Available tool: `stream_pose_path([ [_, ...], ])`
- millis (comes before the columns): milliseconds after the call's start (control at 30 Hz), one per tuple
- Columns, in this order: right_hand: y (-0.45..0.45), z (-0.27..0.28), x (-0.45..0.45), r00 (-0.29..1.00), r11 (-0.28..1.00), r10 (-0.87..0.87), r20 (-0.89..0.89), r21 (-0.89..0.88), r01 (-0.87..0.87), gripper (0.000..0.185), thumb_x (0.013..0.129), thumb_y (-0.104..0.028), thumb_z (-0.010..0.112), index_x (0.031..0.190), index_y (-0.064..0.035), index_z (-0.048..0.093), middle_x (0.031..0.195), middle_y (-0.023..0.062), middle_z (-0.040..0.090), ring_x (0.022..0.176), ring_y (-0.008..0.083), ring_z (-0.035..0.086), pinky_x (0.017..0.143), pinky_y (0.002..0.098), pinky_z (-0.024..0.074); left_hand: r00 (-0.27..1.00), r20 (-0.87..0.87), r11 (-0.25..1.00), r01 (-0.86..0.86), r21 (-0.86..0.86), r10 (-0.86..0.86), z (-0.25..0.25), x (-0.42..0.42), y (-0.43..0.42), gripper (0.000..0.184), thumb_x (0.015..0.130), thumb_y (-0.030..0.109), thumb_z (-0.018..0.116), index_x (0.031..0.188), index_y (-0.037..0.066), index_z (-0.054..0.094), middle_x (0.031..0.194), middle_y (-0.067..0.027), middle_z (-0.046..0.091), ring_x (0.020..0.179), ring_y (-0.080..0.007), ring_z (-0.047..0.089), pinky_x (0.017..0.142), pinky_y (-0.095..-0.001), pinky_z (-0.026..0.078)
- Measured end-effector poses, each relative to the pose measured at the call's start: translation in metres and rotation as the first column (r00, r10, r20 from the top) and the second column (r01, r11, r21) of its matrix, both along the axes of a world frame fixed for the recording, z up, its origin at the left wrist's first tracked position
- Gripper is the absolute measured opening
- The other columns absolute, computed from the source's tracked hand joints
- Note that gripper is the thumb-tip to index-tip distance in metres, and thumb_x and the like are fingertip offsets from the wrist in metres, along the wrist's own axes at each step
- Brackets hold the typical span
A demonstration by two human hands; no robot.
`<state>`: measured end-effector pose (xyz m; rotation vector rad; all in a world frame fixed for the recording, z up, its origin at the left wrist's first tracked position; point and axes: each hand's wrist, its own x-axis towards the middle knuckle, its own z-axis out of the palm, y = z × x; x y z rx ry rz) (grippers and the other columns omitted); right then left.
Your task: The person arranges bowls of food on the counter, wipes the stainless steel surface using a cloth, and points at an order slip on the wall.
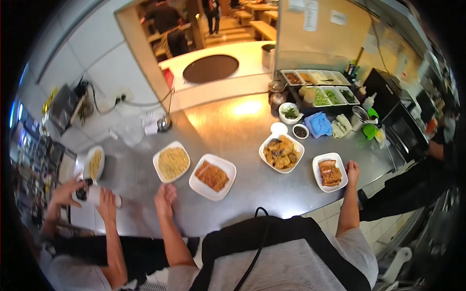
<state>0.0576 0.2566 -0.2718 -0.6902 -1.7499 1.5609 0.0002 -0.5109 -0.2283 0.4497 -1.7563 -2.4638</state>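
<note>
My left hand (166, 200) rests with curled fingers at the counter's front, just below a white bowl of yellow noodles or grains (171, 163). To its right sits a white square dish (198, 188) with a sliced, browned breaded cutlet (211, 176). My right hand (353, 172) is closed in a fist beside the right rim of another white dish (318, 183), which holds browned sliced meat (330, 173); whether they touch is unclear. Between them stands a white bowl of fried pieces (281, 153). Nothing shows in either hand.
At left, a co-worker's hands (108, 206) hold a white object with a black top, near another noodle dish (95, 164). Behind are a sauce cup (300, 131), greens bowl (290, 113), blue cloth (318, 125) and topping trays (334, 96). A round black tray (210, 68) lies on the pass.
</note>
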Motion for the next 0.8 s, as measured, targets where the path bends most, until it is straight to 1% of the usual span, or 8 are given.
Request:
stream_pose_path([
  [100, -0.001, 0.002, 0.000, 0.998, 0.999, -0.032, 0.055, -0.006, 0.032, 0.026, 0.091, -0.021, 0.055, 0.069, -0.0068, 0.055, 0.056, -0.0026, 0.048, 0.049, 0.0063, 0.041, 0.045, 0.0221, 0.0322, 0.989, 0.114, 0.994, 0.097, -0.057, -0.090, 0.019, 0.024, 0.054, 0.035, 0.092, 0.025, 0.052, 0.118, 0.001, 0.053, 0.092, -0.0135, 0.064, 0.063, -0.0191, 0.064, 0.055, -0.0271, 0.053],
  [200, -0.001, 0.000, -0.002, 0.998, 0.999, -0.039, 0.050, 0.019, 0.038, 0.025, 0.090, -0.020, 0.054, 0.069, -0.0070, 0.055, 0.055, -0.0028, 0.047, 0.047, 0.0065, 0.041, 0.045, 0.0224, 0.0322, 0.973, 0.161, 0.985, 0.171, -0.033, -0.163, 0.027, 0.036, 0.106, 0.033, 0.089, 0.017, 0.055, 0.118, 0.000, 0.051, 0.089, -0.0132, 0.063, 0.064, -0.0208, 0.066, 0.053, -0.0279, 0.054],
  [267, -0.003, 0.002, -0.002, 0.997, 0.999, -0.048, 0.063, 0.015, 0.047, 0.025, 0.090, -0.020, 0.055, 0.069, -0.0069, 0.055, 0.056, -0.0028, 0.048, 0.048, 0.0066, 0.041, 0.045, 0.0226, 0.0324, 0.972, 0.163, 0.981, 0.183, -0.058, -0.171, 0.021, 0.036, 0.125, 0.034, 0.088, 0.013, 0.056, 0.118, -0.002, 0.049, 0.088, -0.0129, 0.063, 0.063, -0.0209, 0.066, 0.051, -0.0277, 0.054],
  [367, -0.005, 0.006, -0.001, 0.996, 0.999, -0.041, 0.084, 0.019, 0.039, 0.025, 0.090, -0.021, 0.055, 0.069, -0.0067, 0.055, 0.057, -0.0027, 0.048, 0.049, 0.0066, 0.042, 0.046, 0.0228, 0.0329, 0.986, 0.140, 0.993, 0.098, -0.066, -0.088, 0.014, 0.029, 0.130, 0.030, 0.085, 0.008, 0.053, 0.113, -0.003, 0.052, 0.084, -0.0120, 0.063, 0.060, -0.0200, 0.065, 0.047, -0.0270, 0.053],
  [500, -0.004, 0.007, 0.001, 0.991, 1.000, 0.007, 0.134, 0.022, -0.010, 0.024, 0.090, -0.022, 0.055, 0.072, -0.0056, 0.058, 0.059, -0.0022, 0.051, 0.051, 0.0068, 0.044, 0.047, 0.0223, 0.0342, 0.982, 0.180, 0.975, 0.100, -0.201, -0.064, 0.011, 0.023, 0.114, 0.028, 0.081, 0.005, 0.049, 0.107, -0.004, 0.057, 0.078, -0.0107, 0.064, 0.056, -0.0183, 0.063, 0.046, -0.0268, 0.053],
  [600, -0.005, 0.004, 0.006, 0.987, 0.992, 0.103, 0.122, -0.079, -0.093, 0.024, 0.090, -0.022, 0.054, 0.080, -0.0031, 0.064, 0.062, -0.0012, 0.054, 0.053, 0.0069, 0.047, 0.049, 0.0226, 0.0366, 0.973, 0.222, 0.955, 0.128, -0.268, -0.068, 0.014, 0.028, 0.083, 0.027, 0.079, 0.004, 0.049, 0.103, -0.002, 0.061, 0.074, -0.0092, 0.064, 0.053, -0.0162, 0.061, 0.045, -0.0257, 0.052],
  [700, -0.041, 0.041, 0.028, 0.970, 0.977, 0.163, 0.182, -0.165, -0.134, 0.026, 0.090, -0.024, 0.054, 0.091, -0.0003, 0.065, 0.068, -0.0017, 0.058, 0.063, 0.0067, 0.053, 0.059, 0.0207, 0.0412, 0.969, 0.236, 0.942, 0.142, -0.304, -0.070, 0.004, 0.039, 0.039, 0.028, 0.078, 0.005, 0.050, 0.103, 0.000, 0.062, 0.073, -0.0075, 0.064, 0.053, -0.0145, 0.061, 0.044, -0.0247, 0.051],
  [800, -0.053, 0.055, 0.052, 0.914, 0.951, 0.289, 0.286, -0.195, -0.240, 0.031, 0.088, -0.018, 0.049, 0.110, 0.0009, 0.059, 0.070, 0.0020, 0.060, 0.060, 0.0096, 0.057, 0.054, 0.0223, 0.0459, 0.972, 0.235, 0.955, 0.082, -0.284, -0.014, 0.014, 0.053, 0.015, 0.027, 0.078, 0.006, 0.051, 0.103, 0.001, 0.063, 0.072, -0.0062, 0.064, 0.053, -0.0127, 0.061, 0.043, -0.0239, 0.050],
])
